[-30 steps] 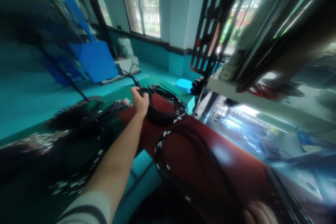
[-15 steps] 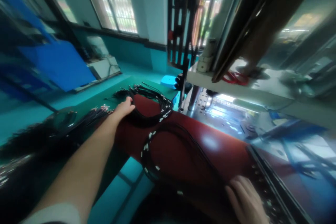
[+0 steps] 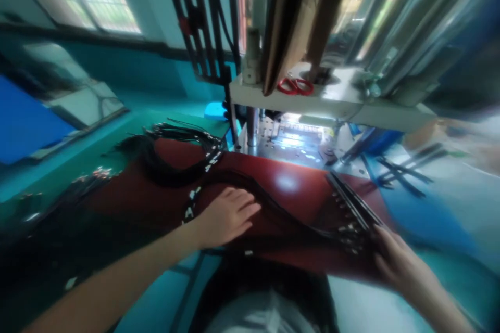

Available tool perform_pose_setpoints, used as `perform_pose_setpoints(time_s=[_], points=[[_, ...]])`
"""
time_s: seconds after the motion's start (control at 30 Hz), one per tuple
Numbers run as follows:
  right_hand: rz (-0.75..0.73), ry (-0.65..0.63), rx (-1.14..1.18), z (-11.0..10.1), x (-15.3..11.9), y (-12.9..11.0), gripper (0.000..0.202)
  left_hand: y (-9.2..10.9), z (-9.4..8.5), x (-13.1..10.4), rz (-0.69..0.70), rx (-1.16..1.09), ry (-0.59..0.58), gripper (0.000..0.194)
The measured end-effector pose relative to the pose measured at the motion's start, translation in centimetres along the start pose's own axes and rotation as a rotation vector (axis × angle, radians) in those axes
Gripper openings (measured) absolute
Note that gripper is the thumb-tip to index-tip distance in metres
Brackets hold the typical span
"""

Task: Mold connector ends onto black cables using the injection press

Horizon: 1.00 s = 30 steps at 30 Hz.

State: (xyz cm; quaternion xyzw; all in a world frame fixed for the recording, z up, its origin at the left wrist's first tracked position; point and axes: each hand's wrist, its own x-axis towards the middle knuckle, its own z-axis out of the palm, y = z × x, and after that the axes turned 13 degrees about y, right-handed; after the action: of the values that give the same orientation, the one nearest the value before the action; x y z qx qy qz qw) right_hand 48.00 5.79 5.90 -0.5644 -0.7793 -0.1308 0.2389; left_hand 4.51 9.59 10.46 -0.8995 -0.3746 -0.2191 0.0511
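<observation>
My left hand (image 3: 230,214), fingers apart and holding nothing, is over the near loop of black cables (image 3: 269,195) on the red table surface (image 3: 289,166). White tags dot that loop at its left. Farther back lies another coil of black cables (image 3: 167,176), with white tags on its right side. At the right, my right hand (image 3: 390,252) touches the near end of a long dark bar (image 3: 353,203) with a row of small parts along its left edge; its fingertips are partly hidden. Cable ends with small metallic parts lie just left of the bar.
A press-like machine with a metal bed (image 3: 297,145) stands behind the table. Red-handled scissors (image 3: 296,86) lie on its white ledge (image 3: 351,109). Dark strips (image 3: 410,171) are at the right. More cable bundles (image 3: 78,203) cover the green surface at the left.
My left hand has left the far coil and moved right and nearer, over the near loop. My right hand has moved to the end of the dark bar. The view has turned right.
</observation>
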Motion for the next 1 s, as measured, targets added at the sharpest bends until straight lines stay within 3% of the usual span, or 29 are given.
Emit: perform_pose_setpoints(time_s=[0.1, 0.27, 0.43, 0.53, 0.7, 0.8, 1.0], points=[[0.108, -0.16, -0.037, -0.7, -0.4, -0.9, 0.046, 2.3, 1.8, 2.1, 0.055, -0.028, -0.03, 0.039], [0.322, -0.493, -0.037, -2.8, 3.7, -3.3, 0.026, 2.7, 5.3, 4.8, 0.018, -0.006, -0.082, 0.058], [0.407, -0.644, -0.101, -4.5, 7.7, -3.2, 0.019, 3.3, 6.1, 5.4, 0.035, 0.038, -0.118, 0.05], [0.454, -0.619, -0.149, -4.8, 9.7, -2.9, 0.021, 3.9, 6.0, 5.6, 0.058, 0.057, -0.127, 0.04], [0.45, -0.41, -0.089, -3.9, 13.4, -2.4, 0.02, 4.8, 6.2, 6.0, 0.076, 0.029, -0.111, 0.029], [0.439, -0.344, -0.012, -2.1, 16.1, -1.8, 0.02, 5.0, 6.9, 6.6, 0.041, 0.028, -0.114, 0.015], [0.294, -0.276, 0.093, 2.3, 23.2, -1.1, 0.02, 2.8, 8.6, 9.1, -0.038, 0.067, -0.214, 0.029]])
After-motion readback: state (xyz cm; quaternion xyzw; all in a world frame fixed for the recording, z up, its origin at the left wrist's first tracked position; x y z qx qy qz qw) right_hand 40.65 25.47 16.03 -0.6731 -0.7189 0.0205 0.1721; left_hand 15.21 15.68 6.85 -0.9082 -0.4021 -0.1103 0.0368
